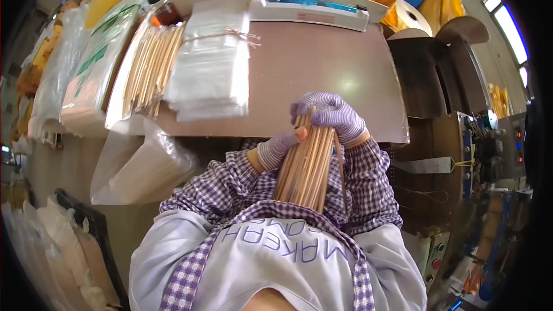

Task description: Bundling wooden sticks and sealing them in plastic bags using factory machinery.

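A thick bundle of thin wooden sticks (308, 164) is held upright in front of my chest. My left hand (277, 148), in a striped glove with a bare thumb tip, is closed around the left side of the bundle. Over its top and right side curls my right hand (331, 115), in a similar pale purple striped glove. One stick (340, 164) slants away from the others on the right. The lower ends of the bundle stop near the apron bib (282, 239). Most fingers of my left hand are hidden behind the sticks.
Ahead is a brown table (322, 63). On its left lie clear plastic bags (210, 75) tied with string and a pile of wooden sticks (151, 69). A bag sealer (314, 11) stands at the back. Right of the table is a dark metal chute (420, 75).
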Demonstrator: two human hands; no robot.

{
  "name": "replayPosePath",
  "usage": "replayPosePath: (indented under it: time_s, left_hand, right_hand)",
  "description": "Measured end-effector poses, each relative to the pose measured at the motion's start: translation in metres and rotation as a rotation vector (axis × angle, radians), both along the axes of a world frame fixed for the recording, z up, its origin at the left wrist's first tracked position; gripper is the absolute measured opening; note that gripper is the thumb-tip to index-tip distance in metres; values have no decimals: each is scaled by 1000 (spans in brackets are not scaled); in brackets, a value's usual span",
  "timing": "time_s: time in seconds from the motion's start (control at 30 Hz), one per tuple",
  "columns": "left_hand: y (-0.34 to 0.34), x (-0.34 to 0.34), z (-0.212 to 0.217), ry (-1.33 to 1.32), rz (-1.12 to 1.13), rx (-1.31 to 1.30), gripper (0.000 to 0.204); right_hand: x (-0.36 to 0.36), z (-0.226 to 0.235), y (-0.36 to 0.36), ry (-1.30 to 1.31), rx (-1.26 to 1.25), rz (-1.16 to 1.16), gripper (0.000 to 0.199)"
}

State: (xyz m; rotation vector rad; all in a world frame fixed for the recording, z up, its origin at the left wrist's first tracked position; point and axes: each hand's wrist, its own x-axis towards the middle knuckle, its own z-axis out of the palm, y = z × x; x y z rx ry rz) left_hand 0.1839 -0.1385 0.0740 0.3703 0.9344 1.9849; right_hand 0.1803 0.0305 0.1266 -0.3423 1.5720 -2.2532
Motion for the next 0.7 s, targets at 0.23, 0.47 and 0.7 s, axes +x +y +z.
replayPosePath:
  time_s: [0.23,0.47,0.7]
  left_hand:
    - [-104,-87,-11,1201,757,-1065,34]
    - [-151,-145,-10,1102,606,-1377,26]
    - [-88,-75,52,427,572,-465,19]
  right_hand:
    - [-15,-21,-15,5,195,4,19]
    - [-24,-29,-36,127,225,11,16]
    - [-34,-22,-64,60,411,31,18]
